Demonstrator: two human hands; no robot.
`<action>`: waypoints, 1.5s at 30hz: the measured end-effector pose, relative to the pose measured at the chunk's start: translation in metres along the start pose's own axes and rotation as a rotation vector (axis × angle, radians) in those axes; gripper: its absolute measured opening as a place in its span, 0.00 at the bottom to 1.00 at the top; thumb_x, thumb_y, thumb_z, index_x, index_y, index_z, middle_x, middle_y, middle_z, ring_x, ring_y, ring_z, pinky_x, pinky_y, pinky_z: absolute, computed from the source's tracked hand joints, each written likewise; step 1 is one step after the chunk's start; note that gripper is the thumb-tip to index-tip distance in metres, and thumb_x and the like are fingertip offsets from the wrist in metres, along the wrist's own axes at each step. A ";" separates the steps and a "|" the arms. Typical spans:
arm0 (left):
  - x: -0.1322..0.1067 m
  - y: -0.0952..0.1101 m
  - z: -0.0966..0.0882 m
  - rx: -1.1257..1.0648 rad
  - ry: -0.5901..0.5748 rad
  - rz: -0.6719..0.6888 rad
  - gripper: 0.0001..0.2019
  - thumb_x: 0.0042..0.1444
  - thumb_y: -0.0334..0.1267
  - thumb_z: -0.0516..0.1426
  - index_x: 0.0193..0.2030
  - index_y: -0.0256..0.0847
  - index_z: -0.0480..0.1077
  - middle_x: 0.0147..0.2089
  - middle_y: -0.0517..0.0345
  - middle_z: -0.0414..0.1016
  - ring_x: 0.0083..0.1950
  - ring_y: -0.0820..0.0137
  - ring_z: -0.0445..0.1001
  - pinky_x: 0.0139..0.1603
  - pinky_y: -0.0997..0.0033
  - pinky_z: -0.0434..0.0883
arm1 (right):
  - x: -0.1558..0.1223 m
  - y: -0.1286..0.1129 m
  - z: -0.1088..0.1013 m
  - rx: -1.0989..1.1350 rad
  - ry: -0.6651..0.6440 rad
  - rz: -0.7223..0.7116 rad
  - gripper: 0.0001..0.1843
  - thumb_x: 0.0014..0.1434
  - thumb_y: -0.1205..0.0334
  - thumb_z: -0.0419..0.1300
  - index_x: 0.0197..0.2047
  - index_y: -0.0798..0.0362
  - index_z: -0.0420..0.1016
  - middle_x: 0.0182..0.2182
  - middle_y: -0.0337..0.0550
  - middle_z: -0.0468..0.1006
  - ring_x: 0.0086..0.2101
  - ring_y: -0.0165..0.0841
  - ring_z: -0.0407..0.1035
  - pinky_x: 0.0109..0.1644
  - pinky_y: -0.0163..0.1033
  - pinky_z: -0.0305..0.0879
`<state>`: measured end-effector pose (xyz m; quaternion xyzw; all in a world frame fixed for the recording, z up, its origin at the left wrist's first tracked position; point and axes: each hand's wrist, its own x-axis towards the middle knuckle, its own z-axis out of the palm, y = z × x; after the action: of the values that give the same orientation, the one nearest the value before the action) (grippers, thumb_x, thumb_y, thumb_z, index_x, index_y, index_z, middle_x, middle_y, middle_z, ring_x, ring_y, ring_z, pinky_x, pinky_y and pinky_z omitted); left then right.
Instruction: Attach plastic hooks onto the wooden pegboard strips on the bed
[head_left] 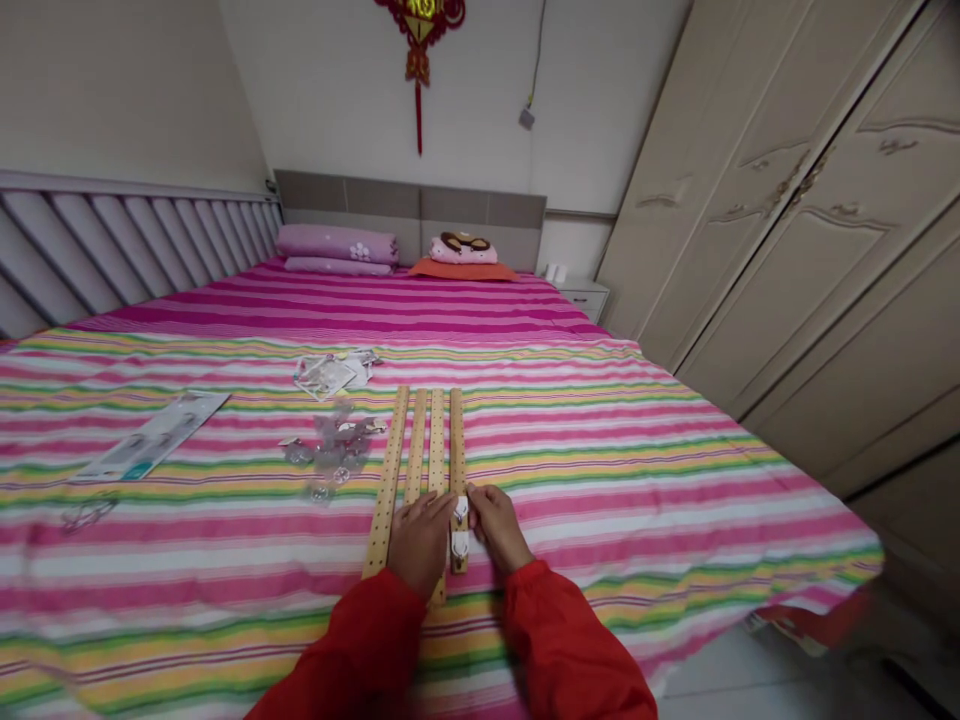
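Several wooden strips with rows of holes lie side by side on the striped bedsheet, pointing away from me. On the rightmost wooden strip (457, 440) sit two white hooks, an upper white hook (460, 511) and a lower white hook (460, 547). My left hand (421, 540) lies across the strips to its left, fingers stretched out, fingertips at the upper hook's left edge; its thumb is hidden. From the right, my right hand (499, 525) has curled fingers closed at that same hook's edge. The lower hook is untouched.
Left of the strips is a pile of clear plastic packaging (334, 450) with small pieces. Beyond it are more packets (337, 372). A flat blister pack (154, 437) and thin wire-like pieces (90, 511) lie farther left. The bed's edge drops off at right, beside a wardrobe (810, 250).
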<state>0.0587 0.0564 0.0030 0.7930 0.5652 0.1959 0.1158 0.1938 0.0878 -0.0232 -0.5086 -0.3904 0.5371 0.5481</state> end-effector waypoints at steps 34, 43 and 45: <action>0.121 -0.105 -0.071 0.377 0.111 -0.167 0.14 0.55 0.28 0.50 0.40 0.40 0.75 0.48 0.46 0.77 0.63 0.52 0.60 0.61 0.43 0.48 | -0.006 0.001 -0.005 0.164 0.004 0.009 0.24 0.48 0.39 0.62 0.26 0.53 0.66 0.12 0.31 0.66 0.10 0.20 0.48 0.14 0.30 0.38; 0.125 -0.115 -0.075 0.400 0.178 -0.124 0.15 0.57 0.28 0.47 0.34 0.36 0.76 0.38 0.51 0.78 0.56 0.56 0.67 0.62 0.40 0.43 | -0.004 0.003 -0.006 0.166 -0.008 0.021 0.23 0.49 0.40 0.62 0.26 0.53 0.65 0.11 0.31 0.67 0.09 0.20 0.48 0.14 0.29 0.38; 0.122 -0.116 -0.079 0.380 0.213 -0.150 0.14 0.58 0.29 0.48 0.35 0.37 0.76 0.39 0.52 0.78 0.54 0.57 0.68 0.62 0.41 0.44 | -0.004 0.002 -0.006 0.162 -0.005 0.018 0.23 0.49 0.40 0.62 0.26 0.53 0.66 0.11 0.31 0.67 0.09 0.20 0.48 0.14 0.29 0.38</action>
<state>-0.0402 0.2071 0.0488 0.7312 0.6581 0.1595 -0.0818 0.1986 0.0830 -0.0255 -0.4646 -0.3424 0.5731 0.5818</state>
